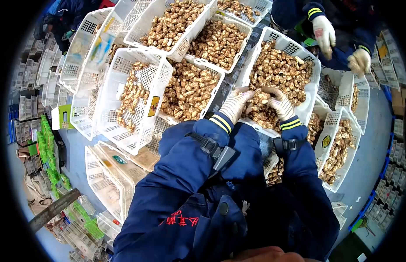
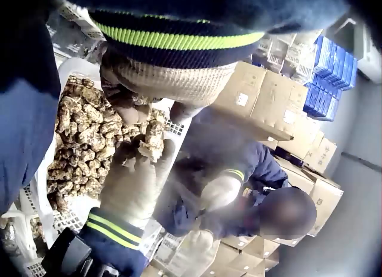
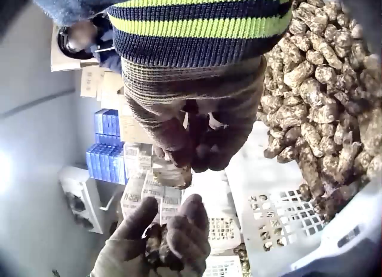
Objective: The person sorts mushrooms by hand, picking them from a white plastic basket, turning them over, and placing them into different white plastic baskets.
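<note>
Both gloved hands are close together over the near edge of a white crate [image 1: 313,83] heaped with mottled brown-and-white pieces [image 1: 281,70]. My left hand [image 1: 235,105] curls round a dark brown piece [image 3: 160,248], seen low in the right wrist view. My right hand [image 1: 280,104] pinches a piece with a pale end [image 3: 171,173]; the left wrist view shows this piece [image 2: 153,141] at its fingertips. In that view my left hand [image 2: 161,86] is above my right hand [image 2: 134,184]. Palms and finger undersides are partly hidden.
More white crates of similar pieces [image 1: 190,87] stand to the left and at the right [image 1: 338,148]. Across the crate, another person's gloved hands [image 1: 324,36] are close by. Stacked cardboard boxes [image 2: 268,101] and blue crates [image 2: 325,80] stand beyond.
</note>
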### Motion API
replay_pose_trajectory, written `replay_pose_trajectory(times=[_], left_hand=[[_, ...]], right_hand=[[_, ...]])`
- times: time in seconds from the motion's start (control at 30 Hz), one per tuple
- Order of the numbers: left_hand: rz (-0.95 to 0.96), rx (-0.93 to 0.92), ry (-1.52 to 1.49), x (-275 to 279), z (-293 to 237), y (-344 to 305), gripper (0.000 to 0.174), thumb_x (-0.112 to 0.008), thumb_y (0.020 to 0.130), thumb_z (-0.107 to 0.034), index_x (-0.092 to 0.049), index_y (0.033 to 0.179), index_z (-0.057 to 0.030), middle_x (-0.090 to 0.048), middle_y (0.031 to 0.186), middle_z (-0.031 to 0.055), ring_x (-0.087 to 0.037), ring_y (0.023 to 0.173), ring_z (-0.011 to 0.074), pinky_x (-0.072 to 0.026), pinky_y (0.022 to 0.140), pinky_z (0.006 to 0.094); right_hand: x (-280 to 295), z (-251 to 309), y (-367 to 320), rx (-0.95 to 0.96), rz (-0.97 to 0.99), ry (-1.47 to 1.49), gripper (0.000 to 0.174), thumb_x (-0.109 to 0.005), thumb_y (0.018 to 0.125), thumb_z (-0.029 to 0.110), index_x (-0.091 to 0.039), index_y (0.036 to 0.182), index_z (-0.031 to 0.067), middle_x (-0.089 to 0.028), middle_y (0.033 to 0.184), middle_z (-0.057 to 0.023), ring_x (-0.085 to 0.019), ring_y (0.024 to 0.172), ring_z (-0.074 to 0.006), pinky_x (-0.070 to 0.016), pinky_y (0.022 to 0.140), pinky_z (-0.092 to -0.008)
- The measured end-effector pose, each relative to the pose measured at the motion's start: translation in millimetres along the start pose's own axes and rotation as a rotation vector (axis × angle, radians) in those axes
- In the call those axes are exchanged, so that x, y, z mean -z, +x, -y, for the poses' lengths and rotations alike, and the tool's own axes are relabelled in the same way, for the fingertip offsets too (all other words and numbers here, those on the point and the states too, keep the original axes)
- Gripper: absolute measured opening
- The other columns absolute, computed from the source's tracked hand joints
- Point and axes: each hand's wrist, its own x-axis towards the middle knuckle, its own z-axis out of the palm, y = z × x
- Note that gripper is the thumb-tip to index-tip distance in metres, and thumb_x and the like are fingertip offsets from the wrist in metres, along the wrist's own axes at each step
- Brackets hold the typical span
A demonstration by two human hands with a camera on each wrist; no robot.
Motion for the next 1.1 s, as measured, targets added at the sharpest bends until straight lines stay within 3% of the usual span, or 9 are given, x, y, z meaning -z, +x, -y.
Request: replay_pose_trajectory(times=[0.27,0.43,0.53,0.7,0.83,0.93,1.0,1.07,1.1], left_hand=[[0.113,-0.025,0.003,0.6,1.5,1.5,0.037,-0.064,0.085,-0.012,-0.054,0.119,-0.0014,-0.061,0.094,0.003,-0.057,0.075,0.0104,-0.0506,0.06,0.0243],[0.085,-0.022,0.078,-5.6,-7.0,-5.8,0.041,-0.063,0.086,-0.01,-0.051,0.124,-0.0013,-0.061,0.099,0.0058,-0.058,0.081,0.0127,-0.0522,0.069,0.0258],[0.164,-0.052,0.059,5.2,4.0,7.4,0.046,-0.063,0.085,-0.011,-0.047,0.127,-0.003,-0.06,0.104,0.0068,-0.059,0.08,0.0142,-0.0532,0.07,0.0304],[0.135,-0.071,0.081,3.2,4.6,4.6,0.049,-0.066,0.083,-0.018,-0.048,0.127,-0.006,-0.06,0.104,0.0055,-0.058,0.076,0.0143,-0.0538,0.068,0.0385],[0.203,0.128,0.216,2.3,-1.1,-0.7,0.049,-0.068,0.082,-0.032,-0.051,0.123,-0.013,-0.06,0.098,0.0048,-0.058,0.079,0.0153,-0.0536,0.066,0.047],[0.229,0.11,0.112,9.0,7.1,2.8,0.045,-0.067,0.083,-0.029,-0.052,0.121,-0.011,-0.061,0.093,0.0057,-0.06,0.077,0.0188,-0.055,0.067,0.0432],[0.078,0.009,0.089,3.4,4.5,-0.2,0.044,-0.068,0.083,-0.017,-0.051,0.12,-0.0032,-0.062,0.092,0.0093,-0.061,0.075,0.0178,-0.0546,0.066,0.0337],[0.043,-0.019,0.026,11.8,13.2,9.8,0.045,-0.068,0.083,-0.015,-0.049,0.121,-0.0002,-0.062,0.093,0.0096,-0.06,0.077,0.0162,-0.0528,0.064,0.0298],[0.073,-0.056,0.038,9.3,5.7,5.9,0.046,-0.067,0.084,-0.016,-0.047,0.122,0.0008,-0.062,0.093,0.0092,-0.06,0.077,0.0158,-0.0515,0.062,0.0276]], right_hand=[[-19.9,12.1,-7.0,0.034,-0.19,0.114,0.047,-0.058,0.09,0.024,-0.047,0.129,0.0028,-0.054,0.125,-0.0101,-0.054,0.109,-0.0191,-0.0435,0.093,-0.0309],[-35.5,25.2,-11.2,-0.135,-0.184,0.057,0.054,-0.054,0.092,0.041,-0.046,0.13,0.0032,-0.061,0.11,-0.0096,-0.062,0.083,-0.0152,-0.0515,0.066,-0.0259],[-36.6,9.9,-13.8,-0.165,-0.167,-0.043,0.044,-0.058,0.091,0.032,-0.054,0.123,0.0016,-0.064,0.091,-0.0038,-0.059,0.08,-0.0089,-0.0488,0.072,-0.023],[-42.0,14.0,-22.2,-0.032,-0.205,-0.155,0.037,-0.059,0.091,0.025,-0.057,0.118,0.0002,-0.064,0.097,-0.0052,-0.059,0.084,-0.0093,-0.0482,0.075,-0.0237],[-48.7,10.0,-23.3,0.101,-0.264,-0.336,0.042,-0.063,0.088,0.03,-0.058,0.118,0.0014,-0.064,0.102,-0.0113,-0.061,0.09,-0.0164,-0.048,0.081,-0.0281],[-67.8,21.9,-26.3,0.114,-0.233,-0.557,0.056,-0.064,0.083,0.041,-0.054,0.123,0.002,-0.058,0.112,-0.0183,-0.058,0.102,-0.0255,-0.0456,0.088,-0.0318],[-70.9,6.4,-24.3,0.328,-0.223,-0.929,0.063,-0.065,0.082,0.043,-0.048,0.128,0.0023,-0.055,0.118,-0.0198,-0.056,0.106,-0.0269,-0.0461,0.088,-0.0332],[-67.3,21.2,-29.1,0.063,-0.178,-0.458,0.062,-0.068,0.081,0.036,-0.047,0.129,0.0026,-0.054,0.122,-0.0205,-0.053,0.111,-0.0334,-0.0415,0.096,-0.037],[-52.8,15.0,-24.9,0.032,-0.257,-0.589,0.059,-0.068,0.081,0.032,-0.047,0.129,0.0029,-0.054,0.122,-0.02,-0.053,0.111,-0.0336,-0.0405,0.097,-0.0373]])
